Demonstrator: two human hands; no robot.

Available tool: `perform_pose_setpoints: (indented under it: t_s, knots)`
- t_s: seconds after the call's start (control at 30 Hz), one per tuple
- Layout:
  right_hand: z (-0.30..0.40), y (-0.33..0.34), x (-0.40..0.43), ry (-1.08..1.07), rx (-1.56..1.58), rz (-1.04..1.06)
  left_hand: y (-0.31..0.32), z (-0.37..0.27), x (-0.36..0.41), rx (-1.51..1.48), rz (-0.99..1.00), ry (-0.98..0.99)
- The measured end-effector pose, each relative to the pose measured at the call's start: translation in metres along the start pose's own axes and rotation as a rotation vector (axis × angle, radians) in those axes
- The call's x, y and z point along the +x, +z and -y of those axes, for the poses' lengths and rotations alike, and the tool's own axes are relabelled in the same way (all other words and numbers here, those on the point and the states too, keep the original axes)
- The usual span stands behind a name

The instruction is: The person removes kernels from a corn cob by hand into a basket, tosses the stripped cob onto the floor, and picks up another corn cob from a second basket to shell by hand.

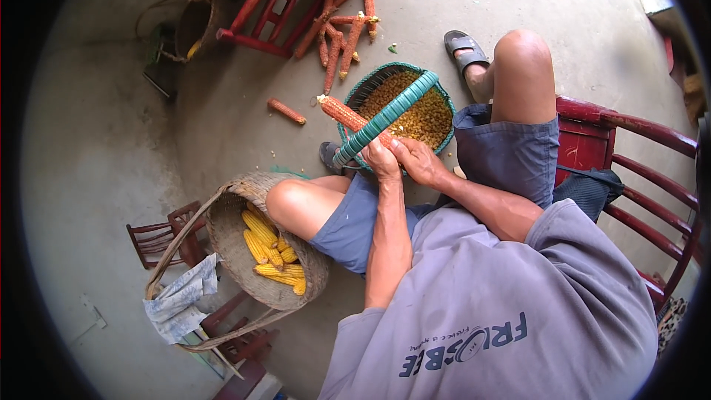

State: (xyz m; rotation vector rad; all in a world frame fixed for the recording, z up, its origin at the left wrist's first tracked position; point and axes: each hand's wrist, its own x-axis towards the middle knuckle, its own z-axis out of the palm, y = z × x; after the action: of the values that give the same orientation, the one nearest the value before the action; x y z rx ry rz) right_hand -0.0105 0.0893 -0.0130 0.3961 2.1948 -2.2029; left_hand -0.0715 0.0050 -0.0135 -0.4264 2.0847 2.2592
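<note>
A mostly bare, reddish corn cob [344,114] lies under the green wrapped handle [389,116] of a basket, its far end sticking out to the left. My left hand [382,160] is closed around the near end of this cob. My right hand [416,160] presses against the same end, thumb on the cob, beside my left hand. Below them, loose corn kernels [408,105] lie in the green-rimmed basket [451,101], which stands on the floor between my feet. Part of the cob's near end is hidden by my fingers.
Stripped cobs [336,47] lie heaped by a red wooden chair [266,11]; one more cob [286,111] lies apart. A large woven basket [222,266] beside my knee holds yellow corn ears [269,239]. Another basket [194,28] stands at upper left.
</note>
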Motion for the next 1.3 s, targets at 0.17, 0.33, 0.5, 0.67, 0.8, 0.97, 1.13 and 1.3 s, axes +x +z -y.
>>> perform_pose_setpoints:
  t_s: [0.17, 0.33, 0.5, 0.67, 0.8, 0.97, 1.13, 1.3]
  knots:
    - [0.003, 0.0, -0.001, 0.116, 0.111, 0.028, -0.006, 0.007, -0.002, 0.027, 0.015, 0.004]
    - [0.019, -0.004, -0.001, 0.408, 0.215, 0.204, -0.02, 0.019, 0.009, -0.182, -0.047, -0.043]
    - [0.01, -0.001, -0.001, 0.148, 0.109, 0.149, -0.013, 0.016, 0.005, -0.301, -0.076, -0.115]
    - [-0.008, 0.001, -0.001, 0.146, 0.132, 0.123, -0.008, 0.016, 0.004, -0.261, -0.099, -0.071]
    - [0.008, -0.001, -0.003, 0.142, 0.147, 0.07, -0.01, 0.018, 0.002, -0.165, -0.128, -0.047]
    - [0.015, -0.001, -0.003, 0.275, 0.198, 0.149, -0.022, 0.029, 0.009, -0.082, -0.082, 0.069]
    - [0.003, -0.002, -0.001, 0.186, 0.08, 0.07, -0.007, 0.018, 0.0, -0.087, -0.036, 0.048]
    - [0.014, -0.004, -0.003, 0.431, 0.283, 0.2, -0.01, 0.008, -0.001, -0.114, -0.108, -0.016]
